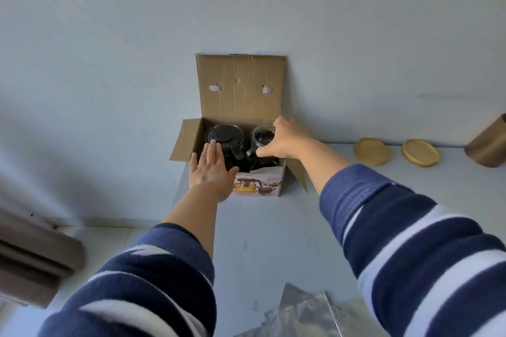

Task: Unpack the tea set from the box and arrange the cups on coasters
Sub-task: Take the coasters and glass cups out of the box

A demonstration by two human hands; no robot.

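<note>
An open cardboard box (241, 85) stands against the wall at the table's far edge, its lid flap upright. Inside on the left is a glass teapot with a black lid (222, 137). On the right is a glass cup (261, 135) with a dark cup (257, 163) in front of it. My left hand (212, 169) lies flat with straight fingers against the box's front left, fingertips near the teapot. My right hand (283, 139) reaches into the right side, fingers curled around the glass cup. Two round wooden coasters (371, 151) (420, 152) lie on the table to the right.
A brown cylinder container (490, 145) stands at the far right by the wall. Silvery foil pouches (304, 314) lie at the table's near edge. The white table (262, 241) ends at the left beside the box; a brown curtain (30, 254) hangs lower left.
</note>
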